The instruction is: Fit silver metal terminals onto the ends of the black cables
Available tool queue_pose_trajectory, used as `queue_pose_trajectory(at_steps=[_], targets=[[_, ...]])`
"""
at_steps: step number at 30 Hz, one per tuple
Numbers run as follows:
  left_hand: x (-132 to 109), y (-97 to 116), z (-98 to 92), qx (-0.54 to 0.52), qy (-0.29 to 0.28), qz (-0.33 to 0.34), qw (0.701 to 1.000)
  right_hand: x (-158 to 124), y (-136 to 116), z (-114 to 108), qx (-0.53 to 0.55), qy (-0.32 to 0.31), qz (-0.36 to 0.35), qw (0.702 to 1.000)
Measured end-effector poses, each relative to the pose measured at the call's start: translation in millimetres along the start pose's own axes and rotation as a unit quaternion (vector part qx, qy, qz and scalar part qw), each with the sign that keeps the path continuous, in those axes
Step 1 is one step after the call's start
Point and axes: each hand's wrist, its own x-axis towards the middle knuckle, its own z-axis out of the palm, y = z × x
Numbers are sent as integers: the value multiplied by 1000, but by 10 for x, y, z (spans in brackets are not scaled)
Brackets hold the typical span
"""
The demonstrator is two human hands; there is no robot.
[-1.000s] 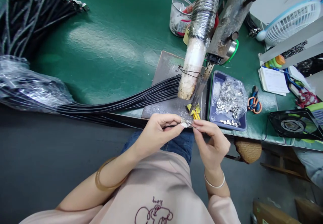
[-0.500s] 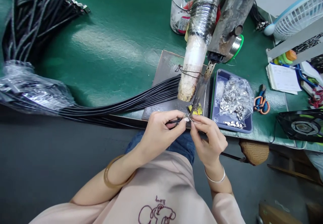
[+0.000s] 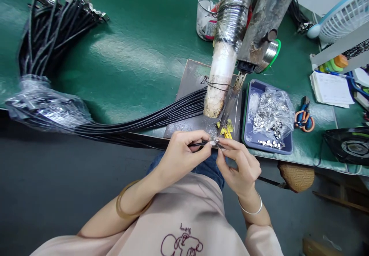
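Thumb and fingers of my left hand [image 3: 186, 148] are closed around the end of a black cable [image 3: 197, 144], with a small metal connector [image 3: 213, 142] showing at the fingertips. Close on its right, my right hand [image 3: 240, 163] is pinched shut on a thin wire [image 3: 220, 147], which looks like solder and is mostly hidden by the fingers. Just above both sets of fingertips is the lower end of a mounted soldering iron [image 3: 229, 108]; whether it touches the connector I cannot tell. Behind the fingers lies a yellow piece [image 3: 226, 129] on the grey board [image 3: 184, 123].
A bundle of black cables [image 3: 138, 122], wrapped in plastic [image 3: 57, 108], runs along the left. A duct [image 3: 220, 71] hangs beside the iron. Rightward are a blue tray [image 3: 249, 138] of metal connectors, orange-handled pliers [image 3: 304, 119], a notepad [image 3: 331, 88] and a black fan [image 3: 348, 144]. A solder spool [image 3: 269, 58] stands behind.
The view has shifted a little, so most things sit farther right. Both hands have dropped slightly from the iron's tip, and more of the yellow piece shows. Both grips stay closed.
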Motion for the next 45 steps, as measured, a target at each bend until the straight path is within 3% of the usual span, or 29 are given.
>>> queue_pose_trajectory(at_steps=[4,8,11,14,17,21,34,38,45], targets=[[-41,-10,18,15,-19,27,999,-17,0,-32,25,6,6,1000],[-121,-83,34,8,-116,31,993,-62,28,-76,49,30,20,998],[-185,-158,44,-40,-175,-20,984,-95,61,-117,60,61,33,996],[-207,-196,47,-102,-134,-67,984,-104,64,-144,49,65,36,996],[-170,-182,40,-132,-72,-64,986,-88,30,-135,3,31,-2,1000],[-85,-140,37,-114,-27,-41,992,-37,-4,-74,-53,12,-37,998],[6,-35,63,-13,88,74,993,87,69,46,-13,43,11,999],[12,-49,68,-8,100,94,990,102,60,51,-7,51,9,999],[2,-107,60,-18,62,68,996,83,71,57,19,38,22,999]])
